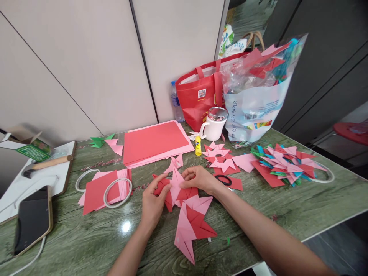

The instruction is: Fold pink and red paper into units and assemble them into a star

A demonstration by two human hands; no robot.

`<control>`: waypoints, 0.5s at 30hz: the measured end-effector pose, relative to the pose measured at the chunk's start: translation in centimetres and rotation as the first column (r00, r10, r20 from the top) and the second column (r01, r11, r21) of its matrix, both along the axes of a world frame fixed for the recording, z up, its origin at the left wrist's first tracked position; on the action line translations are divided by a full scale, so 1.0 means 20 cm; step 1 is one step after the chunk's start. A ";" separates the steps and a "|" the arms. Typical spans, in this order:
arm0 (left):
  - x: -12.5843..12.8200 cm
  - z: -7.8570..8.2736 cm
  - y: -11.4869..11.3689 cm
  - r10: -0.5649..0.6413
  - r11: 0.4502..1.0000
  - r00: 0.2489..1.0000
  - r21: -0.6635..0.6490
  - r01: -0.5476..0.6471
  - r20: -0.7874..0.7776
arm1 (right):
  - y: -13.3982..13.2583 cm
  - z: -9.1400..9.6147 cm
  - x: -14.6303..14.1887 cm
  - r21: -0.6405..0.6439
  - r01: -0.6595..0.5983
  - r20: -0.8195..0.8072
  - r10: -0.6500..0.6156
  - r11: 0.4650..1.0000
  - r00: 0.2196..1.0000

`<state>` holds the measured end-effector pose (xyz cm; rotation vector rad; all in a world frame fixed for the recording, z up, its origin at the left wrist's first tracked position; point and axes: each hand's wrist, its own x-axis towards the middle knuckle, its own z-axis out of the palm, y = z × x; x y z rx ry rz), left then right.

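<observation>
In the middle of the head view is a joined chain of folded paper pieces, pink alternating with red, its lower end spread on the table. My left hand pinches its upper part from the left, thumb on a pink piece and fingers by a red one. From the right, my right hand pinches the same upper part, fingertips on the pink fold. Just behind my fingers lies a loose pink folded piece. Black-handled scissors rest beside my right wrist, partly hidden by it.
Left are paper squares with tape rolls, a phone and a hammer. Behind are paper sheets, a glue stick, a mug and bags. Folded stars pile up right.
</observation>
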<state>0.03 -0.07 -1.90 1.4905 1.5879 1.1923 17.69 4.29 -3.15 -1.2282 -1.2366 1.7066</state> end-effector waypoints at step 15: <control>-0.01 -0.04 0.01 -0.017 1.000 0.999 -0.004 0.017 0.036 | -0.01 0.01 0.00 -0.012 0.007 0.019 -0.007 1.000 1.000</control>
